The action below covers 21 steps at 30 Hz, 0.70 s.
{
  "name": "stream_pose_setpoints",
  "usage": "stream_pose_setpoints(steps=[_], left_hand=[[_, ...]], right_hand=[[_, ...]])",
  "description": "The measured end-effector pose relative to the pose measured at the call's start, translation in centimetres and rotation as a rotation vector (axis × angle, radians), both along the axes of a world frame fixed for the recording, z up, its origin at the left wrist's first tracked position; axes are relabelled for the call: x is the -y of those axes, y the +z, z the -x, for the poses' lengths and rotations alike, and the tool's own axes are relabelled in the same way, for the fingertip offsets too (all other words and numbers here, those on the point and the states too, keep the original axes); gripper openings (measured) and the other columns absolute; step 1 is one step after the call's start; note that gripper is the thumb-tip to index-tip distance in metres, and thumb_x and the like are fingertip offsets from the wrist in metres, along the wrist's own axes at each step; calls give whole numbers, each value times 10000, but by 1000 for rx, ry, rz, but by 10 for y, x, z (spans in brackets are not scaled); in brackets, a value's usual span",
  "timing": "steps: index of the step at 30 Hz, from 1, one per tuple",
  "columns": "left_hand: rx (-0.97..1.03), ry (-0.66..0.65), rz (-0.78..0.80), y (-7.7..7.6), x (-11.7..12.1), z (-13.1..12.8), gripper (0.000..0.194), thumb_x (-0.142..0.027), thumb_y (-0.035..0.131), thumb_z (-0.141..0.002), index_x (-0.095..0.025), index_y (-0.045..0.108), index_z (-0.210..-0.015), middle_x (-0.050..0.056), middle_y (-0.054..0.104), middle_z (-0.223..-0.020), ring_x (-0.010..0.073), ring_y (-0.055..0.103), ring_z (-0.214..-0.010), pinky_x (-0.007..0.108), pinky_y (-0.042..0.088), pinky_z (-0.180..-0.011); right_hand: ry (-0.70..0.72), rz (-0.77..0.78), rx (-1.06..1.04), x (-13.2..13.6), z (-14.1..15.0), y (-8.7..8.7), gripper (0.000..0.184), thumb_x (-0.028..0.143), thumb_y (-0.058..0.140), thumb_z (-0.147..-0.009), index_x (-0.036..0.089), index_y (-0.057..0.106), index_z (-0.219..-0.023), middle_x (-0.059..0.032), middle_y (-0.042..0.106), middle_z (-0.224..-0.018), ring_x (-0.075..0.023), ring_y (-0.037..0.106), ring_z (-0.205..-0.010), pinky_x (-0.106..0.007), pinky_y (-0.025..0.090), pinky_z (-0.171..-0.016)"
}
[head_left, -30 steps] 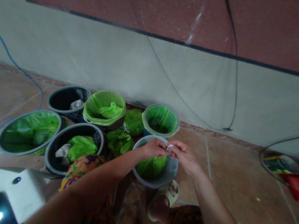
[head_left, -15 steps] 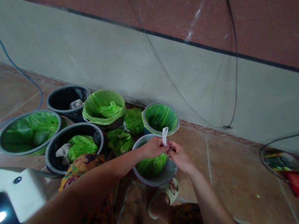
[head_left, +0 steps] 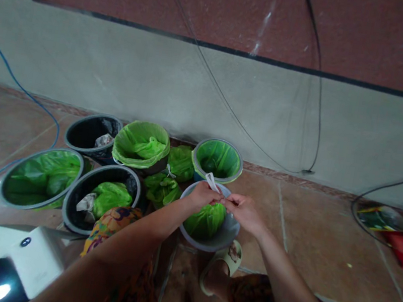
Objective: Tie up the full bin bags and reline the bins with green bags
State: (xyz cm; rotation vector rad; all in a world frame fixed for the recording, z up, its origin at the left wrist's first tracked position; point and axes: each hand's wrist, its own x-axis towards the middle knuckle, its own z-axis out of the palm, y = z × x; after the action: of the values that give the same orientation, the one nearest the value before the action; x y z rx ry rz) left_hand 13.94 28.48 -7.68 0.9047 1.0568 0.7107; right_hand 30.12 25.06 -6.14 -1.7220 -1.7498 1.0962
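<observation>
Tiled floor, wall behind. Left hand pinching white tie; right hand close beside, cannot tell whether gripping. Green bag inside bucket, below hands.

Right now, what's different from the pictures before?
The white strip now sticks up from the left hand, leaning left; a second ago it was lower, by the right hand's fingertips. The grey bucket and green bag inside stayed put.
</observation>
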Motion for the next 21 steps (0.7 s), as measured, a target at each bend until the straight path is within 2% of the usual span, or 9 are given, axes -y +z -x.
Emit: stream_pose_setpoints(steps=[5,8,11,14,17,21], left_hand=[[70,5,-68,-6,-2,1,118,-76,713,-529,-106,649,-624,-30,616,-592,67,528,-561,216,411,-606],[42,-24,-144,-14,-5,0,128,-58,697,-532,-106,659,-645,-29,625,-612,73,534,-583,217,419,-628],[-5,-47,-224,-20,-8,0,117,-56,663,-570,-104,653,-677,-30,615,-621,73,528,-587,211,417,-625],[-71,-79,-312,-19,-8,0,115,-50,621,-606,-110,642,-703,-40,588,-620,66,504,-575,199,399,-599],[-181,-86,-423,-16,-5,0,104,-41,571,-628,-131,606,-668,-49,553,-603,69,488,-570,197,388,-587],[-219,-74,-513,-17,-1,-3,135,-35,522,-663,-141,600,-694,-30,575,-633,84,512,-598,204,406,-599]], right_hand=[[37,38,-40,1,-4,-9,299,437,576,-784,200,632,-611,20,579,-531,-117,489,-492,-239,329,-499],[65,67,-63,1,-7,-12,218,374,593,-757,190,699,-710,1,657,-622,-137,541,-552,-254,386,-551],[69,52,-68,0,-10,-11,250,372,594,-768,178,738,-831,-29,727,-773,-164,609,-665,-274,444,-646],[-3,26,-63,-3,-13,-10,315,381,528,-828,169,737,-930,-53,745,-870,-179,638,-754,-282,463,-710],[-74,53,-84,-6,-12,-14,335,360,470,-861,161,724,-949,-63,740,-858,-172,630,-746,-270,459,-693],[-45,133,-165,-6,-4,-23,278,300,493,-828,161,711,-930,-36,708,-769,-134,563,-634,-242,429,-620]])
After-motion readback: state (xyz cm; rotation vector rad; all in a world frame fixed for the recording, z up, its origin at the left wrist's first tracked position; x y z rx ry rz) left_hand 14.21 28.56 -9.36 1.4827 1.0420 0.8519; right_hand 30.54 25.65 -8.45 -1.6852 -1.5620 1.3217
